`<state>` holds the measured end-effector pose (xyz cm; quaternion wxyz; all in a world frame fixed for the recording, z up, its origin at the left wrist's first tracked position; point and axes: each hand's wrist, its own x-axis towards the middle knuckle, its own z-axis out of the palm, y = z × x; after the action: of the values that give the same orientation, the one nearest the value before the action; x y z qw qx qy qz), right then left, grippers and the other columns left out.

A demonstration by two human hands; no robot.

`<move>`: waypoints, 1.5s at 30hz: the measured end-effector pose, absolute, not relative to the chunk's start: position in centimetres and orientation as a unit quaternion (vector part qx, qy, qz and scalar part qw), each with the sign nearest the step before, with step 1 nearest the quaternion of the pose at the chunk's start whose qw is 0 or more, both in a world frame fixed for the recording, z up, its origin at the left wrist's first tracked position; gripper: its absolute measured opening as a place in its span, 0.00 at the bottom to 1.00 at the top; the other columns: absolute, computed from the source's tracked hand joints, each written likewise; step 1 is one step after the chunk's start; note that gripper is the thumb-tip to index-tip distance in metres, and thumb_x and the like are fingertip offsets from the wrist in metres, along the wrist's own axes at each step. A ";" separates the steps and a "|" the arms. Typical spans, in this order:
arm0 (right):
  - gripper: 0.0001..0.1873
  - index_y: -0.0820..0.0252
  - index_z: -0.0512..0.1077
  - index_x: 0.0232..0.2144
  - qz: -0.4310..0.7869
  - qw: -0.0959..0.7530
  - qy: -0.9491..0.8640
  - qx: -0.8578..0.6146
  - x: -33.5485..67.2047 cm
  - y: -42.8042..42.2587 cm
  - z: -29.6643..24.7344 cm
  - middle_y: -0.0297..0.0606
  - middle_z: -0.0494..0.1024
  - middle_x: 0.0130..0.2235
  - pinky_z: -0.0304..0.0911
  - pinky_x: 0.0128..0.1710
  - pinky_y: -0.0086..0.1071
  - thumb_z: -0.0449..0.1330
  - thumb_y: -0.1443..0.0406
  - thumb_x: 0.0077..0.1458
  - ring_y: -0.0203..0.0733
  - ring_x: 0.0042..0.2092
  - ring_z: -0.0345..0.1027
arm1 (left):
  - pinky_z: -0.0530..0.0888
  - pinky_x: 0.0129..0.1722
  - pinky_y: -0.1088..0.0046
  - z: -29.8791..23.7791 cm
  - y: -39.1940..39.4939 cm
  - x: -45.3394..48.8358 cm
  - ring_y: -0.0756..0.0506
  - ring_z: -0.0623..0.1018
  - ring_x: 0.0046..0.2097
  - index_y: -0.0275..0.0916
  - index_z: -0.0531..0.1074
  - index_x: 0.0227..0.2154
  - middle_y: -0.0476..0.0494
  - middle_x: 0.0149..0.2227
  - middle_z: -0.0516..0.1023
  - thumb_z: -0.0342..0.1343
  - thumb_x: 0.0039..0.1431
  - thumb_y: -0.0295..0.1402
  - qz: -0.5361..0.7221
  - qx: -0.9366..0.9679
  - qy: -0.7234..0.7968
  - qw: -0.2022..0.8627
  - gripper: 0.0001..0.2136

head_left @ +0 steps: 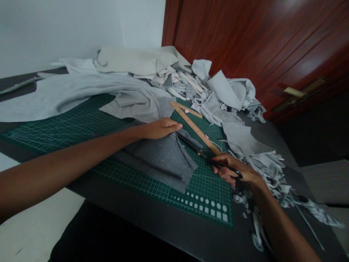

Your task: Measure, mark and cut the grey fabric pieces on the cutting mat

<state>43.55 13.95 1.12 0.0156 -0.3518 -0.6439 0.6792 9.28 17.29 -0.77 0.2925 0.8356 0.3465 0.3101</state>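
Note:
A dark grey piece of fabric [160, 160] lies on a green cutting mat [81, 127]. My left hand [159, 128] rests flat on the fabric's far edge, fingers stretched out together. My right hand [234, 170] grips the handles of black scissors [201, 153], whose blades point up and left along the fabric's right edge. A long wooden ruler [196, 129] lies just beyond the scissors, running diagonally.
Light grey fabric [68, 91] spreads across the mat's far side, with a heap of cut pieces [218, 91] behind the ruler. Scraps and strips [269, 171] pile up at the table's right edge. A dark wooden door [259, 43] stands behind.

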 end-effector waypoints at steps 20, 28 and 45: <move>0.24 0.61 0.69 0.31 0.677 0.027 -0.631 -0.377 43.5 13.8 0.9 0.20 0.61 0.16 0.49 0.11 0.20 0.69 0.47 0.50 0.25 0.14 0.48 | 0.62 0.29 0.73 -0.7 17.2 9.6 0.50 0.63 0.26 0.41 0.58 0.21 0.54 0.22 0.57 0.43 0.69 0.41 0.304 0.839 0.344 0.293 0.19; 0.25 0.61 0.69 0.31 0.680 0.026 -0.631 -0.372 43.4 13.8 0.9 0.20 0.61 0.16 0.50 0.11 0.20 0.70 0.47 0.50 0.24 0.14 0.48 | 0.61 0.28 0.73 -0.6 17.0 9.7 0.50 0.61 0.26 0.42 0.56 0.21 0.54 0.22 0.55 0.43 0.70 0.41 0.309 0.838 0.340 0.293 0.19; 0.30 0.61 0.68 0.30 0.673 0.021 -0.639 -0.371 43.4 13.9 1.0 0.19 0.61 0.16 0.50 0.11 0.21 0.71 0.42 0.46 0.24 0.14 0.49 | 0.61 0.28 0.73 -0.6 17.0 9.6 0.50 0.62 0.26 0.42 0.57 0.22 0.54 0.22 0.56 0.43 0.70 0.41 0.299 0.837 0.348 0.298 0.19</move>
<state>43.43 13.93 0.97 0.0209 -0.3708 -0.6392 0.6734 9.56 17.00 -0.63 0.2978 0.8370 0.3481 0.2992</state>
